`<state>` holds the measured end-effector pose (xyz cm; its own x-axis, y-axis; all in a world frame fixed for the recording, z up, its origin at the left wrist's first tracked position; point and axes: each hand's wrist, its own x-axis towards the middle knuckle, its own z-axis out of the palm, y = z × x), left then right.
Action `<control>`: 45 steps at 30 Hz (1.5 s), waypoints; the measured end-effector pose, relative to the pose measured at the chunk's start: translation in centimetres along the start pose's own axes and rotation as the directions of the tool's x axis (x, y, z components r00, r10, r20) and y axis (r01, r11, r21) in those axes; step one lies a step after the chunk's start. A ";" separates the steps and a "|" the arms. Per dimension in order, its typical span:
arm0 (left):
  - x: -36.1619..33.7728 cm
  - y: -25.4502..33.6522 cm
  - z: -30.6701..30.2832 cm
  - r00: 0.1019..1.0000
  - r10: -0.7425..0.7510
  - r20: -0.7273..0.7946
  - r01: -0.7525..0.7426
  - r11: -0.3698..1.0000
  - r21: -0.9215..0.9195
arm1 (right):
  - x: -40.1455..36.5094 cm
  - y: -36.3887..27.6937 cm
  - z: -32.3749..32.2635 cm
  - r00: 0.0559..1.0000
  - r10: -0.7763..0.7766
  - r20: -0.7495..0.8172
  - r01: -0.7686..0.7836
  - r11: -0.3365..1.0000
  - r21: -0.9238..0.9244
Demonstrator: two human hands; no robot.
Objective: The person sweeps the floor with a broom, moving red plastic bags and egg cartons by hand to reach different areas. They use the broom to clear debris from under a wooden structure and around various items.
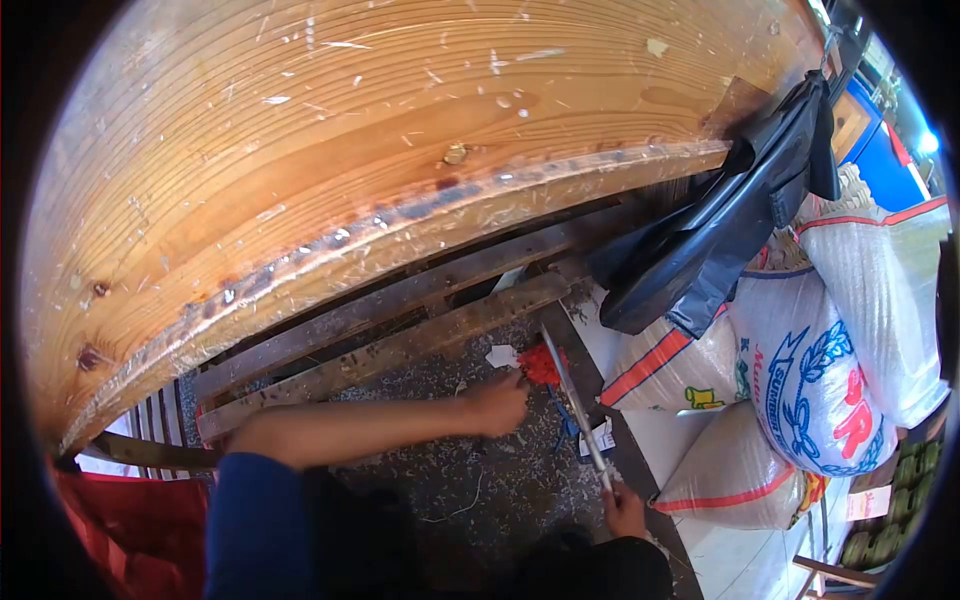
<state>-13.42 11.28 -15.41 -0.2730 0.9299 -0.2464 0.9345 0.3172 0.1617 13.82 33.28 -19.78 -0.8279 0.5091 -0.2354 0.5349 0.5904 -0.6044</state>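
My right hand (626,510) is closed around the lower end of a long thin silvery rod (571,395), which slants up and away over the dark floor. My left hand (503,404) reaches in from the left with its fingers curled. Whatever it may hold is hidden. Just beyond its knuckles lies a bright red tangled clump (540,365), partly behind the rod's far end. A white scrap (502,356) lies beside the clump. Blue scraps and a printed paper label (598,438) lie close to the rod.
A scratched wooden tabletop (400,120) overhangs the work area, with wooden slats (400,355) below it. Black plastic bags (715,225) hang at its right corner. Stuffed woven sacks (815,375) stand on the right. Small pale bits litter the dark floor (470,470).
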 end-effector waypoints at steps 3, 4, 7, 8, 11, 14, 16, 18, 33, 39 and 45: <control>6.3 -4.4 9.0 0.932 -0.160 -0.326 0.190 0.980 0.062 | -2.1 3.3 2.0 0.996 0.086 0.034 -0.086 0.996 -0.011; 7.8 -5.1 10.3 0.913 -0.268 -0.308 0.304 0.950 0.076 | -2.6 3.7 2.0 0.997 0.077 0.026 -0.077 0.997 -0.024; 8.4 -6.2 11.3 0.874 -0.338 -0.349 0.434 0.866 0.249 | -4.4 5.7 0.9 0.984 0.159 0.086 -0.165 0.984 0.064; 8.1 -6.5 11.5 0.872 -0.295 -0.390 0.451 0.794 0.408 | -5.1 6.9 0.5 0.981 0.184 0.066 -0.189 0.978 0.090; 8.6 -7.1 12.5 0.878 -0.288 -0.382 0.453 0.756 0.472 | -5.8 7.6 -1.5 0.979 0.189 0.078 -0.197 0.974 0.114; 9.0 -6.7 12.4 0.853 -0.385 -0.352 0.514 0.736 0.440 | -6.5 7.0 -4.2 0.973 0.201 0.113 -0.208 0.976 0.063; 8.7 -7.3 12.9 0.858 -0.364 -0.362 0.500 0.751 0.431 | -6.1 7.5 -4.9 0.967 0.225 0.116 -0.229 0.973 0.022; 8.0 -8.3 13.2 0.864 -0.335 -0.376 0.483 0.761 0.433 | -5.4 10.5 -5.7 0.976 0.169 0.135 -0.194 0.959 0.206; -3.7 8.8 -4.5 0.913 0.389 0.123 -0.252 0.774 -0.580 | 6.9 0.1 2.4 0.945 -0.288 0.153 0.288 0.957 0.022; -9.3 14.1 -10.6 0.784 0.311 -0.537 -0.589 0.647 -0.484 | 12.2 -6.5 6.9 0.924 -0.303 0.234 0.318 0.948 -0.028; -4.2 9.3 -8.2 0.913 0.328 -0.243 -0.399 0.842 -0.364 | 7.2 -4.8 -3.1 0.921 -0.107 0.374 0.174 0.973 -0.151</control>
<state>-5.47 11.88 -5.05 0.0013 0.9982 0.0598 0.8121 -0.0360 0.5824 5.82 36.02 -16.18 -0.8829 0.1714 -0.4372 0.4017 0.7578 -0.5141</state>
